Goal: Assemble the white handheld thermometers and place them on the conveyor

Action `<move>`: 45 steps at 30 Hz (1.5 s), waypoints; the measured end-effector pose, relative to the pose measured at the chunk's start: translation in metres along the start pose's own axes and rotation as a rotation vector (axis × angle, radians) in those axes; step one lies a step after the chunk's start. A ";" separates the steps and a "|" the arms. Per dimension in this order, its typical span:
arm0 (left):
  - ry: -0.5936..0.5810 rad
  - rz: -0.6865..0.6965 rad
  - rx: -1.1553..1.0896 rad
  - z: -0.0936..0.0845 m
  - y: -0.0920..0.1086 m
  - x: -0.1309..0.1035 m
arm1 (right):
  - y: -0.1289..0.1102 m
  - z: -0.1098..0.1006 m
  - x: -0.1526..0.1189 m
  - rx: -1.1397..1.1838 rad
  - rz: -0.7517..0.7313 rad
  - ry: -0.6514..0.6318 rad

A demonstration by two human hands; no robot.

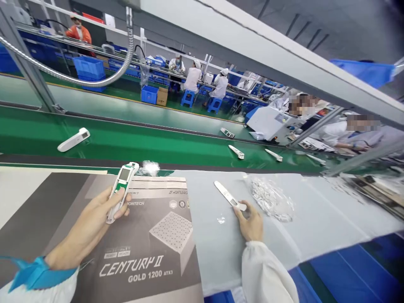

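My left hand (97, 216) holds an opened white device (122, 181) above a dark printed box (151, 235); a small screen and green circuit board show in it. To the right, my right hand (251, 221) pinches the lower end of a white casing piece (225, 193) with a window in it, at the pale grey work mat (214, 252). Just right of that hand lies a clear bag of small white parts (271, 198). A crumpled bit of clear plastic (150, 168) sits behind the box.
Beyond the mat runs a green conveyor belt (142, 149) carrying a white device (74, 140) at left and several more at right. A metal post (31, 63) and flexible metal hose (126, 63) stand at left. People in white work at the right and in the background.
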State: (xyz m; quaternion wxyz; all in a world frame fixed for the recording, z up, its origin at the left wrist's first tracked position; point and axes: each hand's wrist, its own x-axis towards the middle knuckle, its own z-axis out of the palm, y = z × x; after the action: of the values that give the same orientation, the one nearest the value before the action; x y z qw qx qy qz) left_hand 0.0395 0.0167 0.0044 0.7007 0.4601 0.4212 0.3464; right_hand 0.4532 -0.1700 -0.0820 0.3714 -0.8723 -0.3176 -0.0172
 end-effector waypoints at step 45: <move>-0.004 0.706 1.032 0.083 -0.073 -0.018 | -0.204 0.078 -0.146 1.473 0.807 -0.760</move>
State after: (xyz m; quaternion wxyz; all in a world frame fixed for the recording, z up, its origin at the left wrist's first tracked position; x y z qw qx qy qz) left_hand 0.1148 -0.0533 -0.0405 0.2321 0.8514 0.3555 0.3081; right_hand 0.2052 -0.0914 -0.0474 0.6814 -0.4071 -0.0207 0.6079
